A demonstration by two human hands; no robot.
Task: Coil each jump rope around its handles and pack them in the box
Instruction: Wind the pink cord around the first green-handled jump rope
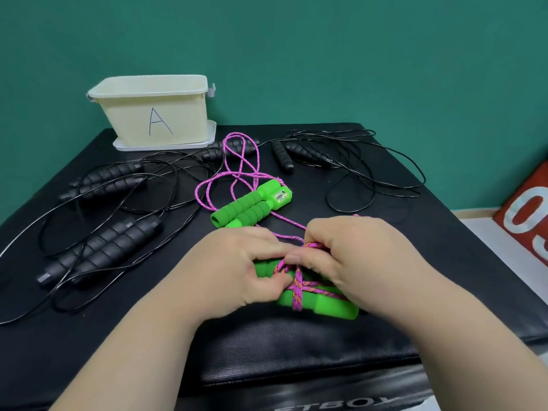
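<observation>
A: Near edge. Left hand [237,262] grips the wrapped green handles [326,307], fingers curled around them. Right hand [355,262] pinches the pink cord [298,289] that crosses them. Most fingertips are hidden.
B: Green ropes, count?
A: Two. The second green pair [252,207] lies just beyond on the black mat [444,247], with its loose pink cord [234,161] trailing away.
B: Black ropes?
A: Four handle pairs: near-left pair [100,253], mid-left pair [109,180], far-right pair [284,157], far-centre pair [212,155]. The last is partly behind the loose cord. The thin black cords overlap and cannot be traced.
B: Box?
A: Cream box [154,114] marked "A", far left, standing on a white lid [142,147]. Interior not visible. Red panel [525,221] at right, cut off.
</observation>
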